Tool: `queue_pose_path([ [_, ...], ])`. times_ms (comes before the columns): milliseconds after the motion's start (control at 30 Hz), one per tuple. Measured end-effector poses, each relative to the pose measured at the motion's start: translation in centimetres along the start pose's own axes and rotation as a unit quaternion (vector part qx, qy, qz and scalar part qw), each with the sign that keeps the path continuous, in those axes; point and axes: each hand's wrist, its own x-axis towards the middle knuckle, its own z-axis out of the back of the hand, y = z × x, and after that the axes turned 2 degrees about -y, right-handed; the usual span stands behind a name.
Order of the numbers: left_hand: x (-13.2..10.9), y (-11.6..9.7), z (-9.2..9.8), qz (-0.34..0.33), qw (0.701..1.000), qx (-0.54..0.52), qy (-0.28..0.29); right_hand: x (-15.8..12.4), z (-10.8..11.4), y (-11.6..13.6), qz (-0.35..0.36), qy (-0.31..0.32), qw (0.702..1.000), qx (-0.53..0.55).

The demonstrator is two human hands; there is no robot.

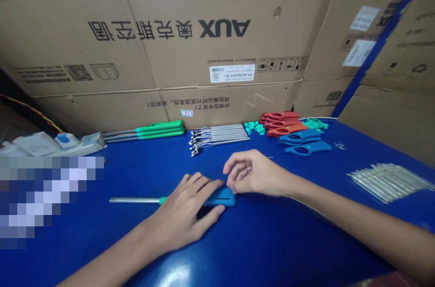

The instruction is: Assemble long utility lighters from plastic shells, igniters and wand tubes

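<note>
A long-necked lighter [220, 197] with a blue handle, a green collar and a thin metal tube lies flat, its tube pointing left. My left hand [190, 205] grips the handle from above, fingers on the far side and thumb on the near side, hiding its middle. At the handle's right end, my right hand [249, 174] is closed in a pinch, thumb and index fingertips close to the handle's edge. A tiny pale speck shows at those fingertips, too small to name.
Along the back lie green-handled lighters [159, 129], metal tubes with wires [227, 134], green pieces [254, 127], red handles [280, 121] and blue handles [307, 147]. Small white pins [340, 145] and bagged clear tubes [390, 180] are at right. A cardboard wall [176, 65] bounds the blue table [272, 246].
</note>
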Motion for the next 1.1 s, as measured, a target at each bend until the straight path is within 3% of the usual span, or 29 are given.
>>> queue_pose_path([
  [67,0.0,0.1,-0.2,-0.008,1.000,-0.003,0.003,0.2,0.2,-1.0,0.021,-0.017,1.000,0.013],
  [267,0.1,0.3,-0.5,-0.014,1.000,-0.016,-0.001,-0.2,0.6,-2.0,0.059,-0.035,0.994,-0.080],
  [567,0.2,0.4,-0.5,-0.020,1.000,-0.021,0.002,-1.2,0.7,-1.6,0.113,0.009,0.984,-0.138],
  [1100,0.1,0.5,-0.5,-0.025,1.000,-0.011,-0.004,-1.6,0.1,-1.9,0.121,0.032,0.972,-0.197],
])
